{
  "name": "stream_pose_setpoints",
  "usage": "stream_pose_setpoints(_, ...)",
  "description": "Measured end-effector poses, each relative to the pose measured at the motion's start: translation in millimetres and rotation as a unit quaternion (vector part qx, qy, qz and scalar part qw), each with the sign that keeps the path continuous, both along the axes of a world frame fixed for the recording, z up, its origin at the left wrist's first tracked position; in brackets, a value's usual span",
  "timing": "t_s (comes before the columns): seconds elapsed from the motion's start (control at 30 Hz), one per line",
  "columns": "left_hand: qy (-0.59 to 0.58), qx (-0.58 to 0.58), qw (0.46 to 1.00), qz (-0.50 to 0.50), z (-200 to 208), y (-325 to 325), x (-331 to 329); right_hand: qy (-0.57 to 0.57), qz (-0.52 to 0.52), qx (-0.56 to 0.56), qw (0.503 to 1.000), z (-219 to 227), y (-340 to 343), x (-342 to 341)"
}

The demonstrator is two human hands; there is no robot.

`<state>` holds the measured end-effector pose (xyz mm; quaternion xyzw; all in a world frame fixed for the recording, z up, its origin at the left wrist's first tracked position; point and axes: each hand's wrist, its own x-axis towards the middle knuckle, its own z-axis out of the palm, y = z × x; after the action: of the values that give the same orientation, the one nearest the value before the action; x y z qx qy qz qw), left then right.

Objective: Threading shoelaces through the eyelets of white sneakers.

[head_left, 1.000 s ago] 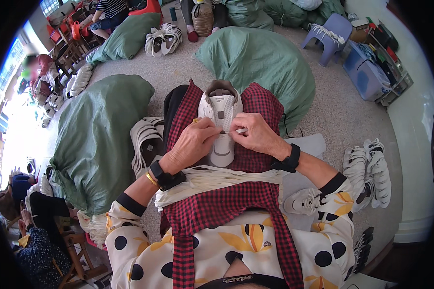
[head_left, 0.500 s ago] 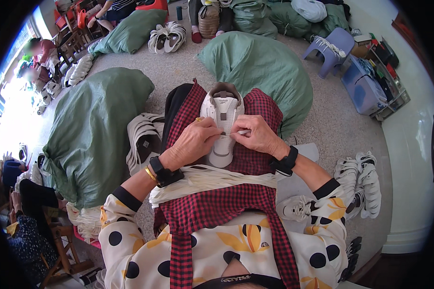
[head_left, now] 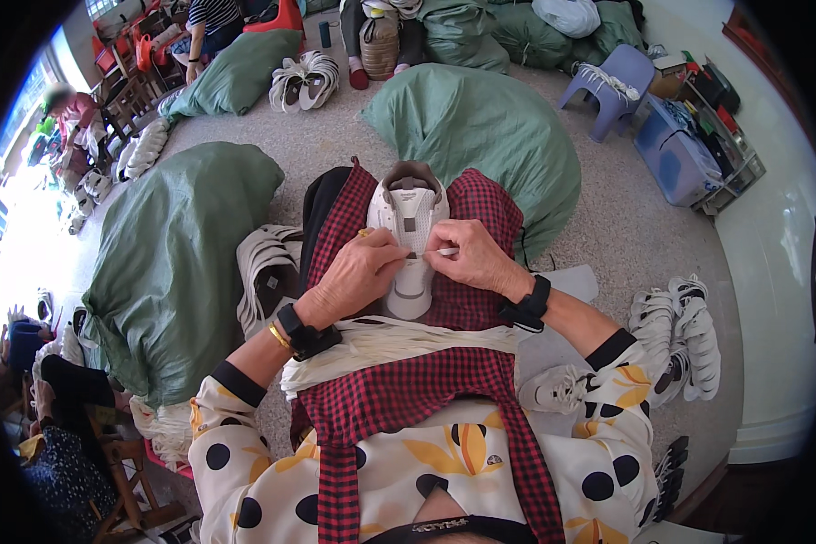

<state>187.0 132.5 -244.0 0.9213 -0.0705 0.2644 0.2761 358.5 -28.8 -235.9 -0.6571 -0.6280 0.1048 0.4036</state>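
Observation:
A white sneaker (head_left: pixel 410 295) rests on my lap with its toe toward me and its grey-brown collar away from me. Over its lower tongue, my right hand (head_left: pixel 474 260) pinches a white shoelace (head_left: pixel 447 251) between thumb and fingertips. On the other side of the lace opening, my left hand (head_left: pixel 361 275) is closed, its fingertips pressed together against the shoe. Whatever those fingertips hold is too small to make out. Across the red checked apron (head_left: pixel 399 385), just below the toe, lies a bundle of white laces (head_left: pixel 403 346).
Large green sacks (head_left: pixel 186 263) stand left and ahead. Stacked white shoes (head_left: pixel 270 281) sit by my left knee, more shoes (head_left: pixel 689 340) at the right wall. A purple stool (head_left: pixel 615 86) and plastic bin (head_left: pixel 675 154) are far right. Other people sit at the left and back.
Both hands stay at the lace opening, their fingertips slightly farther apart. The whole view has shifted slightly, and the sneaker sits a little lower and more to the left in it.

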Motion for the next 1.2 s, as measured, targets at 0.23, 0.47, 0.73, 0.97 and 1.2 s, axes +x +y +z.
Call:
stream_pose_setpoints(0.23,0.007,-0.007,1.000,0.002,-1.8,0.1,-0.2,-0.001,0.014,0.004,1.000,-3.2,3.1,-0.9)
stream_pose_setpoints(0.47,0.007,-0.009,1.000,-0.006,-1.3,0.4,-0.3,0.008,0.013,0.005,1.000,-2.6,3.0,-4.0)
stream_pose_setpoints(0.73,0.002,-0.003,1.000,-0.002,-5.0,1.4,0.0,-0.007,0.060,-0.008,0.998,3.0,2.4,1.2)
stream_pose_setpoints(0.97,0.007,0.007,1.000,-0.003,-5.2,0.7,0.0,-0.080,0.025,0.020,0.996,-1.4,5.2,-2.3)
stream_pose_setpoints(1.2,0.003,0.000,1.000,0.002,-5.2,1.8,-0.3,-0.033,0.037,-0.002,0.999,-1.8,9.8,-7.2)
